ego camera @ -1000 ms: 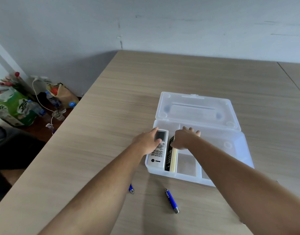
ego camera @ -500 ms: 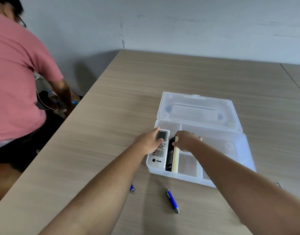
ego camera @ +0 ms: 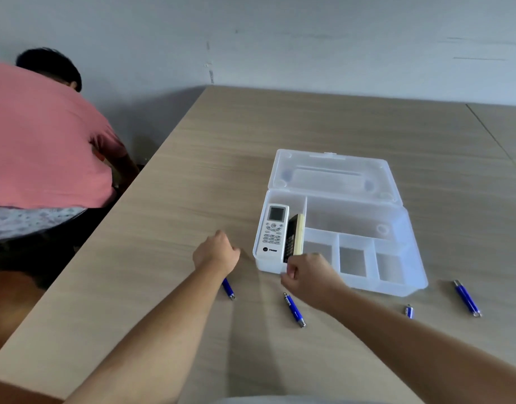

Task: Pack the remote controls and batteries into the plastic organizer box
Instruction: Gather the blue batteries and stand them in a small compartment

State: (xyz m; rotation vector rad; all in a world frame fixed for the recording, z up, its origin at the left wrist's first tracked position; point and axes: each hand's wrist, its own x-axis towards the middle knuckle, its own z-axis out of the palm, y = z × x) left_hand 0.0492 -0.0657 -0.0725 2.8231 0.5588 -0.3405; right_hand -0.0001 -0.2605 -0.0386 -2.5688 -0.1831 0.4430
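Note:
The clear plastic organizer box (ego camera: pixel 408 266) lies open on the wooden table, lid folded back. In its left long compartment a white remote (ego camera: pixel 273 231) lies flat, and a black remote with a cream side (ego camera: pixel 294 239) stands on edge beside it. Several blue batteries lie on the table in front of the box: one (ego camera: pixel 228 288) partly under my left wrist, one (ego camera: pixel 294 309) below my right hand, a short-looking one (ego camera: pixel 408 311) and one (ego camera: pixel 467 298) at the right. My left hand (ego camera: pixel 216 253) is loosely curled left of the box, holding nothing. My right hand (ego camera: pixel 308 272) hovers curled at the box's front-left corner, empty.
A person in a pink shirt (ego camera: pixel 41 147) bends over beside the table's left edge. The three small front compartments and the large back compartment of the box hold nothing. The grey wall runs behind the table.
Both hands have let go of the remotes and pulled back toward me, out of the box. The remotes stay in the left compartment. The person in pink has bent lower.

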